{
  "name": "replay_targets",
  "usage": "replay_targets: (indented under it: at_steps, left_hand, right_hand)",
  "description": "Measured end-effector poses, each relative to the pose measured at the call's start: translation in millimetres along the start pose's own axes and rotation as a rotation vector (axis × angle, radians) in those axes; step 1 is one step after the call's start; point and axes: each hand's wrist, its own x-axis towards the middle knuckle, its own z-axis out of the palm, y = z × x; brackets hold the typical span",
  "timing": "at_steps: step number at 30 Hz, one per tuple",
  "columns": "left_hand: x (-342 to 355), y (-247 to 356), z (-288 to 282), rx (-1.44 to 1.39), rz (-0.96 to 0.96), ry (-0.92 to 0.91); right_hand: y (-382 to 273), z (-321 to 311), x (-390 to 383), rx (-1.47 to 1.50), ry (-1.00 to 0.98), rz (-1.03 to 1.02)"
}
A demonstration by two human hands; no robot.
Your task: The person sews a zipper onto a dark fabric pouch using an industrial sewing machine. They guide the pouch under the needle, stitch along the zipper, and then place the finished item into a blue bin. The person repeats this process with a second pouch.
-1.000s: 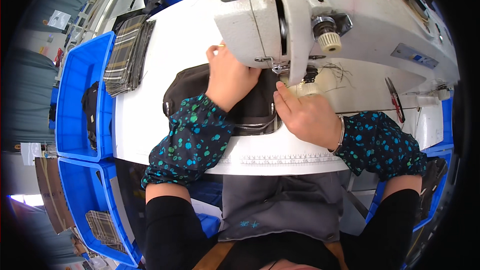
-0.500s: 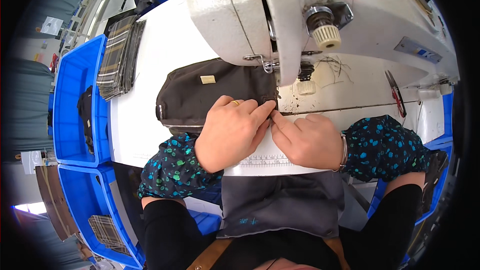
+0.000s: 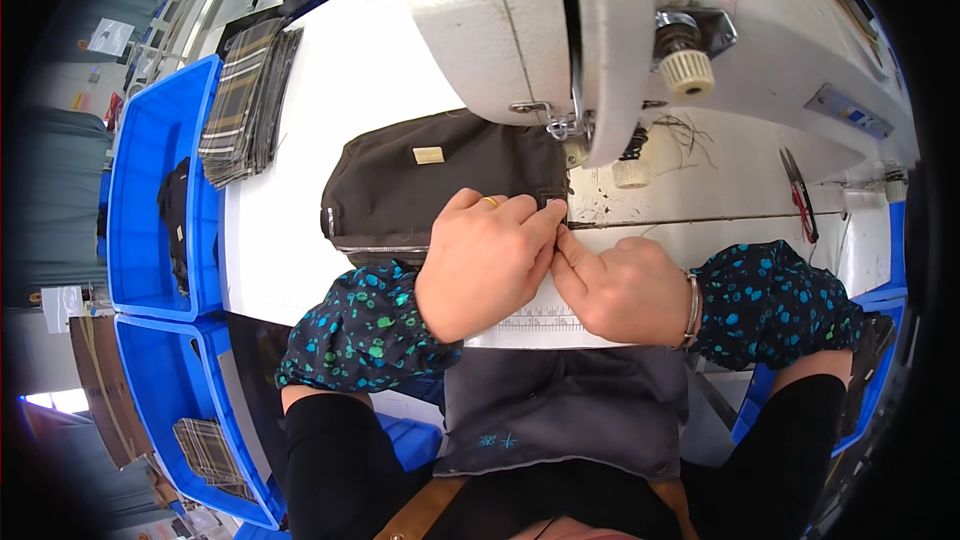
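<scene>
A dark brown fabric pouch piece (image 3: pixel 400 185) with a small beige label (image 3: pixel 428 155) and a zipper along its near edge (image 3: pixel 385 249) lies flat on the white table. Its right end is by the needle area of the white sewing machine (image 3: pixel 500 50). My left hand (image 3: pixel 490 265) rests over its near right corner, fingers bent and pressed on the cloth. My right hand (image 3: pixel 632 290), closed in a pinch, meets the left fingertips at that same corner. What lies between the fingertips is mostly hidden.
Scissors (image 3: pixel 800 198) and loose threads (image 3: pixel 685 135) lie right of the machine's needle. A stack of plaid fabric pieces (image 3: pixel 245 105) sits at the far left. Blue bins (image 3: pixel 212 240) line the table's left side, holding fabric. A printed ruler (image 3: pixel 535 322) runs along the near edge.
The view has shifted slightly, so the machine, the pouch piece and my hands appear farther right. My right fingers are curled more tightly, and both hands stay at the same corner.
</scene>
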Motion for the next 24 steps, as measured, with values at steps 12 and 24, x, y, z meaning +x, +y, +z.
replay_targets:
  at_steps: [12, 24]
  left_hand:
    - [30.4, -31.7, 21.2, 0.038, -0.022, 0.115]
    - [4.9, -9.8, 6.3, 0.205, -0.020, 0.075]
  right_hand:
    - [23.1, 14.3, 11.3, -0.150, 0.009, 0.148]
    - [23.6, 21.0, 3.0, -0.014, 0.084, 0.084]
